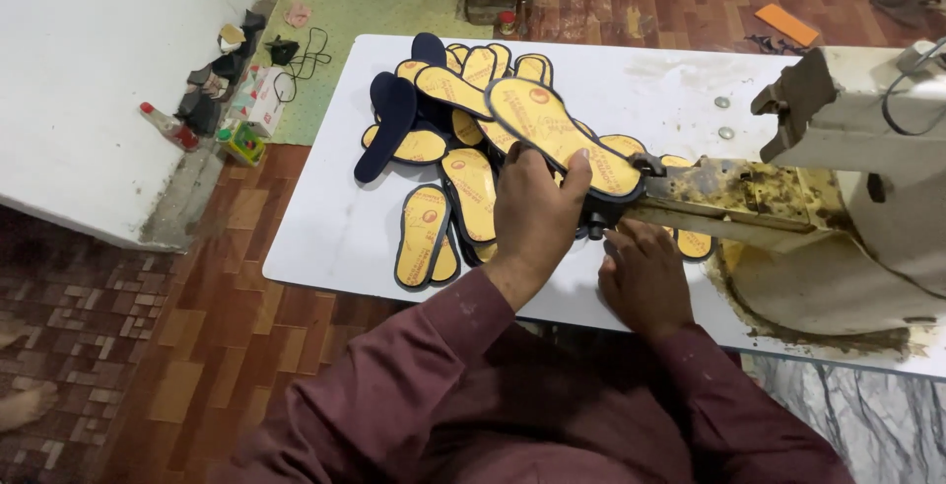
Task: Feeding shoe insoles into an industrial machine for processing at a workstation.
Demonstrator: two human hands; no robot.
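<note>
Closest in, the maroon sleeves [424, 385] run up from the bottom edge to the two hands, which sit close together at the near side of the white tabletop [315, 238]. The right hand [645, 277] lies low, just under the worn metal arm [729, 198] of a sewing machine [857, 208], with its fingers curled toward the underside of the work; whether they pinch anything there I cannot tell, since the arm and the other hand hide the tips. Placed so, it seems to steady the piece from below. Just beside it and a little higher, the left hand [537, 213] is closed over the near edge of a yellow insole with a dark rim [562, 134], thumb on top and fingers wrapped beneath, so the insole is held tilted up off the tabletop with its heel end laid against the tip of the arm, probably to keep the rim lined up there.

Directly beyond and to the left of the left hand lies a loose pile of insoles [453, 178], most yellow side up, a couple turned over to show their dark blue backs [389, 124]; they overlap and fan out within easy reach. To the right of the hands the grimy machine body fills the tabletop's far corner. Farther off, past the tabletop, a green mat [365, 1] covers part of the brick-patterned floor [197, 346], with bottles and clutter [222, 90] along a white wall [79, 80].
</note>
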